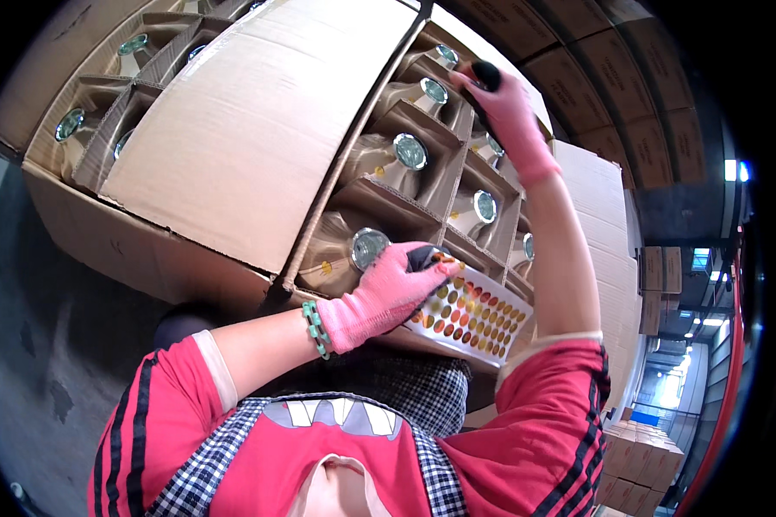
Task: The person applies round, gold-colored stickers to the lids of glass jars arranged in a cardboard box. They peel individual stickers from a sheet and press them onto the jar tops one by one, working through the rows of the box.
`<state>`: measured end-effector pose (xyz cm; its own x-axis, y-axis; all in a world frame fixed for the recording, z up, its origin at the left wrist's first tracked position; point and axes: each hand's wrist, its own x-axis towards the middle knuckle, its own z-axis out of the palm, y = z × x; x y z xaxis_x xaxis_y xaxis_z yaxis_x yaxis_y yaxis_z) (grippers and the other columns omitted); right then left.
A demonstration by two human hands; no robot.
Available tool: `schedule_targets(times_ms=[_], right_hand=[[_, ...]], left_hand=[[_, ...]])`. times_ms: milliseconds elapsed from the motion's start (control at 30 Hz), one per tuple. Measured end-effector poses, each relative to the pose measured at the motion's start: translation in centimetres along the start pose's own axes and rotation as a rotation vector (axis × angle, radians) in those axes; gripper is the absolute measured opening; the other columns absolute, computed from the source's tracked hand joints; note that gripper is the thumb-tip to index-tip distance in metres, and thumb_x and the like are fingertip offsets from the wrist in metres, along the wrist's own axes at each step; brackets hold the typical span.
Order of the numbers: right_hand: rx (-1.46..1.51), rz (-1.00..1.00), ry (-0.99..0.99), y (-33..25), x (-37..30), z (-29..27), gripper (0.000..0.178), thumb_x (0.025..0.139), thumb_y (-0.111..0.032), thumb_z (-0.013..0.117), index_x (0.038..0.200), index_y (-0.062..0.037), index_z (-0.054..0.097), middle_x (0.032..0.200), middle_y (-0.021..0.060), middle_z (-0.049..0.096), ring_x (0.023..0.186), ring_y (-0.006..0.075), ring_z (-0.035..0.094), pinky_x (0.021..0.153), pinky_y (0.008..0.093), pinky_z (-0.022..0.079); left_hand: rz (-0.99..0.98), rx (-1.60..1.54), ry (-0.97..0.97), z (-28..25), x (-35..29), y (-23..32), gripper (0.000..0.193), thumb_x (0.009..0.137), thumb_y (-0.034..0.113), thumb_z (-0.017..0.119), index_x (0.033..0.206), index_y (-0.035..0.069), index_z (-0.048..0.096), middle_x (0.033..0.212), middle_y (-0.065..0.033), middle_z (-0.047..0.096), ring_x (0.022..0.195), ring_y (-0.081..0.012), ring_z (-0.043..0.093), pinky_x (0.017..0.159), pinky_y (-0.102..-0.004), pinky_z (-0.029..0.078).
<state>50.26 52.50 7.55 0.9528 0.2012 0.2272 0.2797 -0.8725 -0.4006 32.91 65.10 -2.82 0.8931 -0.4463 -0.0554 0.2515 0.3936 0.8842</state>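
Observation:
My left hand (386, 293), in a pink glove with dark fingertips, grips a white sticker sheet (472, 317) by its upper left edge. Rows of small oval stickers in red, orange, yellow and green cover the sheet. Farther off to the right, my right hand (507, 103) reaches over the open carton (319, 200), its dark-tipped glove fingers bent together. Whatever sits between those fingers is too small to make out. Clear glass vessels (409, 152) with round greenish ends stand in the cardboard compartments below. Small orange-yellow marks show on several of them.
Cardboard dividers (451, 172) separate the vessels. One wide flap (259, 103) lies across the left, beside another open carton with more glass vessels (71, 125). Stacked brown cartons (578, 86) rise at the far right; another stack (642, 465) stands lower right.

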Motion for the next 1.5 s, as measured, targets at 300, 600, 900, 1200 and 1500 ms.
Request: schedule_targets(times_ms=[300,600,900,1200,1500], right_hand=[[0.102,0.078,-0.377,-2.7,-17.0,-4.1,0.018,0.069,-0.014,0.063,0.072,0.0017,0.054,0.067,0.0151,0.053,0.058,0.0239,0.050,0.057,0.0313,0.041],[0.358,-0.109,-0.194,-2.0,-20.2,-4.1,0.012,0.068,-0.005,0.059,0.069,0.0026,0.050,0.063,0.0149,0.048,0.061,0.0305,0.048,0.058,0.0335,0.041],[0.439,-0.248,-0.012,-1.4,-22.1,-2.8,0.013,0.062,-0.003,0.065,0.070,-0.0021,0.055,0.065,0.0088,0.053,0.064,0.0244,0.053,0.060,0.0306,0.043],[0.386,-0.464,0.169,0.7,-21.9,-2.1,0.024,0.055,-0.008,0.064,0.076,-0.0108,0.054,0.074,0.0052,0.052,0.071,0.0255,0.052,0.067,0.0355,0.042],[0.487,-0.493,0.197,1.5,-20.1,-3.4,0.022,0.060,-0.003,0.062,0.081,-0.0053,0.056,0.080,0.0065,0.057,0.077,0.0225,0.055,0.068,0.0322,0.043]], left_hand=[[0.031,-0.098,-0.011,0.5,-0.4,0.2,0.016,0.081,0.016,0.057,0.086,0.001,0.057,0.062,0.0060,0.050,0.056,-0.0003,0.041,0.048,-0.0166,0.035],[0.216,0.140,0.016,1.6,-3.4,1.5,0.019,0.081,0.010,0.056,0.095,-0.004,0.055,0.078,-0.0006,0.056,0.071,-0.0051,0.049,0.064,-0.0194,0.042],[0.164,0.241,0.187,3.4,-6.3,2.9,0.020,0.080,0.010,0.059,0.093,-0.005,0.055,0.083,-0.0040,0.058,0.075,-0.0068,0.052,0.067,-0.0198,0.044],[0.255,0.196,0.229,4.9,-5.0,1.5,0.024,0.082,0.011,0.056,0.099,-0.005,0.054,0.085,-0.0057,0.058,0.076,-0.0082,0.052,0.068,-0.0203,0.042],[0.231,0.109,0.348,3.9,-5.1,1.6,0.021,0.081,0.009,0.056,0.095,-0.006,0.055,0.085,-0.0050,0.059,0.076,-0.0083,0.053,0.068,-0.0206,0.042]])
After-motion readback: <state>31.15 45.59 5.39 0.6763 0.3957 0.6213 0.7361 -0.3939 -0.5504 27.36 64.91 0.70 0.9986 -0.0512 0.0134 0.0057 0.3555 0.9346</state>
